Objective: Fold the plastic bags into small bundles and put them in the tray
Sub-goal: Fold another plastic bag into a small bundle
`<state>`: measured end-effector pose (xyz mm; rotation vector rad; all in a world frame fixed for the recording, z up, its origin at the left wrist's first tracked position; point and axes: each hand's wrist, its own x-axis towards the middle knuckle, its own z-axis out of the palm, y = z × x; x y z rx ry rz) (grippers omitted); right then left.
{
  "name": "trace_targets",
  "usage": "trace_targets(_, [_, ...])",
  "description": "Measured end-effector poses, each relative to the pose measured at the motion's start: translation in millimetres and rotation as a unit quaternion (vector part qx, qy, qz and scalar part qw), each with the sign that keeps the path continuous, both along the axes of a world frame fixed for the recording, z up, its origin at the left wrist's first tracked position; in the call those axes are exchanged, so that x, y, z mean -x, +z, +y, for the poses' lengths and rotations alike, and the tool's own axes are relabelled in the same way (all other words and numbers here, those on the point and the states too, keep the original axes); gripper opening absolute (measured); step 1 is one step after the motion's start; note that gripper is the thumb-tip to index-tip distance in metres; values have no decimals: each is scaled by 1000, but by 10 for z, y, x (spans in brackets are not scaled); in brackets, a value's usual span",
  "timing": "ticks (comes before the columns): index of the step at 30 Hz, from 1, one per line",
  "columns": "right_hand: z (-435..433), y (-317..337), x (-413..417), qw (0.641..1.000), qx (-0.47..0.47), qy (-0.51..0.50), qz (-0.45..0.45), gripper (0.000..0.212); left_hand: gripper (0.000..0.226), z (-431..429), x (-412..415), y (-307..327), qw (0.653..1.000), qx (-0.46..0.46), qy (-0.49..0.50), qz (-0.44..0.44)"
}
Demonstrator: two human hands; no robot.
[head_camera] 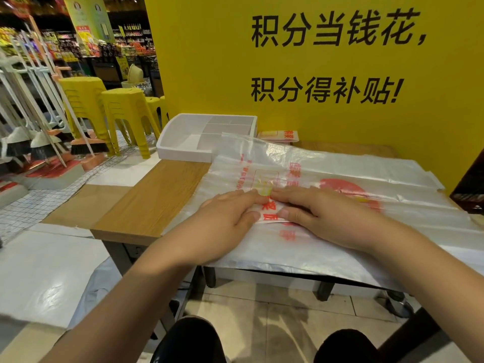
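A small folded plastic bag (267,208) with red print lies at the centre of the frame, on a flat pile of bags (340,163) covering the wooden table (154,195). The left hand (225,216) and the right hand (322,216) press on it, fingers almost straight and flat, gripping nothing. The white tray (183,150) stands behind, above centre, with another folded bundle (280,136) just right of it.

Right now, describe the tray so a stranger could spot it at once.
A wooden table stands against the big yellow wall. At its far left corner sits the tray. It alone is a rigid white box with dividers; the plastic bags beside it lie flat and see-through.
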<state>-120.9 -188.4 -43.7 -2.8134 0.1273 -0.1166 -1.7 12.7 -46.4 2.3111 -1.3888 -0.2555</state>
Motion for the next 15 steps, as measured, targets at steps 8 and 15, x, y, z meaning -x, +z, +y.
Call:
trace_targets(8, [-259,43,85,999,-45,5,20,56,49,95,-170,73,996,-80,-20,14])
trace_targets(15, [-264,36,88,997,-76,-34,1,51,49,74,-126,102,992,-120,-34,15])
